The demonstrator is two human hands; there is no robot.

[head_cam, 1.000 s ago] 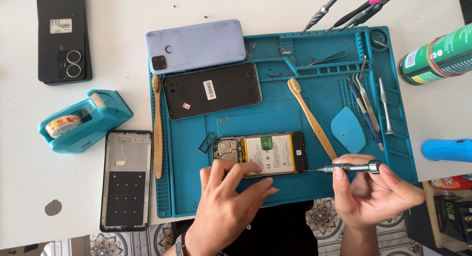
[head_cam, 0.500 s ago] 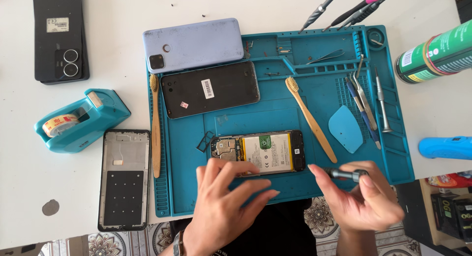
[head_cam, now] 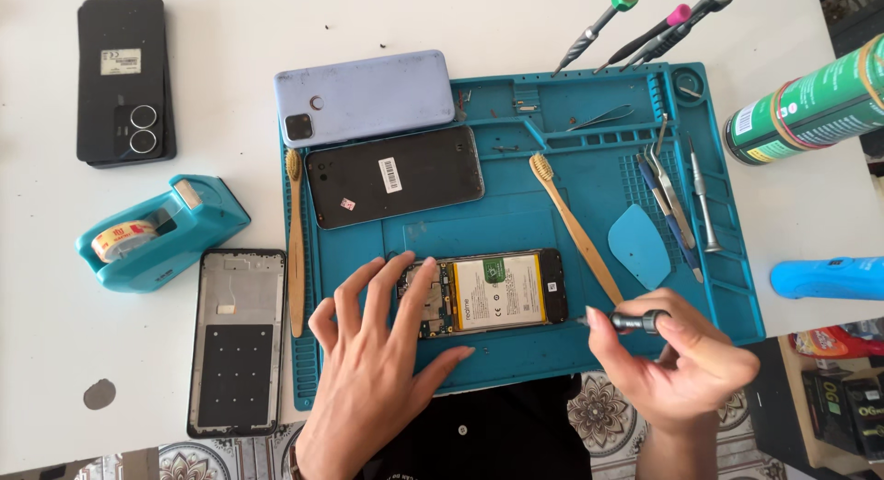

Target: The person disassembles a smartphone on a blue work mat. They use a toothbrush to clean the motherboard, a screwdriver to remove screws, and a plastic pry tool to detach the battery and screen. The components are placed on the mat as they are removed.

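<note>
Desk (head_cam: 571, 19) carries a teal work mat (head_cam: 516, 217) under my fingers. Opened phone (head_cam: 483, 293) lies on it beneath my left hand (head_cam: 373, 374), fingers spread wide, touching its left end. Right hand (head_cam: 677, 360) fingers grip a small screwdriver (head_cam: 635, 321), just right of it.

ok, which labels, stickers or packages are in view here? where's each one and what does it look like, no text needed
Green can: right edge, lying down, white and red label bands.
Black back cover: on the mat, small white barcode sticker.
Opened phone: under the left hand, battery labelled white with yellow edges.
Black phone: top left, pale rectangular sticker.
Dark boxes: bottom right, partly cut off.
The right hand holds a screwdriver.
</note>
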